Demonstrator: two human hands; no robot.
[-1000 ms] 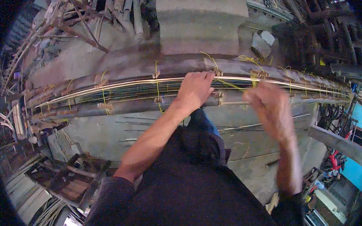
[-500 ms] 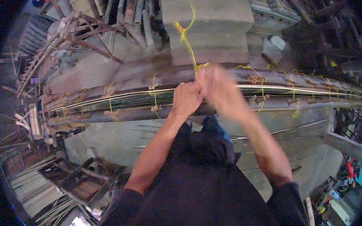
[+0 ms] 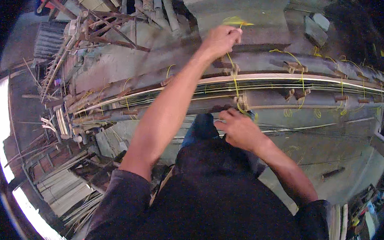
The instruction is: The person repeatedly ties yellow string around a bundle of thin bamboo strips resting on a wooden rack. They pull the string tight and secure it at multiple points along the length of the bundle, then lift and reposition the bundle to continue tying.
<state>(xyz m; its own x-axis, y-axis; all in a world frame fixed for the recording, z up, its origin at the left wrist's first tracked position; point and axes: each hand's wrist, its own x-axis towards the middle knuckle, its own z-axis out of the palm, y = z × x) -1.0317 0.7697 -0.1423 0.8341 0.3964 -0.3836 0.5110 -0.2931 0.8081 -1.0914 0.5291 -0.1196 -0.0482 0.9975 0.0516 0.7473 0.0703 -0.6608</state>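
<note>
My left hand (image 3: 221, 41) is raised beyond the far dark pole, its fingers closed on yellow string. A loose tuft of this yellow string (image 3: 233, 21) sticks out past the fist. Below the fist, a taut yellow cord (image 3: 235, 81) crosses the long thin pale strips (image 3: 282, 79) toward the near dark pole (image 3: 285, 100). My right hand (image 3: 244, 131) is just on my side of that pole, close to the cord's lower end, fingers bent and apart. Nothing shows in its grasp. Small wooden pegs (image 3: 295, 67) with yellow ties line both poles.
A wooden frame (image 3: 113, 40) stands at the far left, with several grey poles (image 3: 157, 3) leaning behind it. Pale slats (image 3: 71, 192) lie at the lower left. A grey block (image 3: 315, 33) sits at the far right; upright pale sticks (image 3: 337, 230) stand by my right elbow.
My hands were together over the strips and have parted. The left rose away from me with the yellow string; the right came down to the near pole. The view has shifted.
</note>
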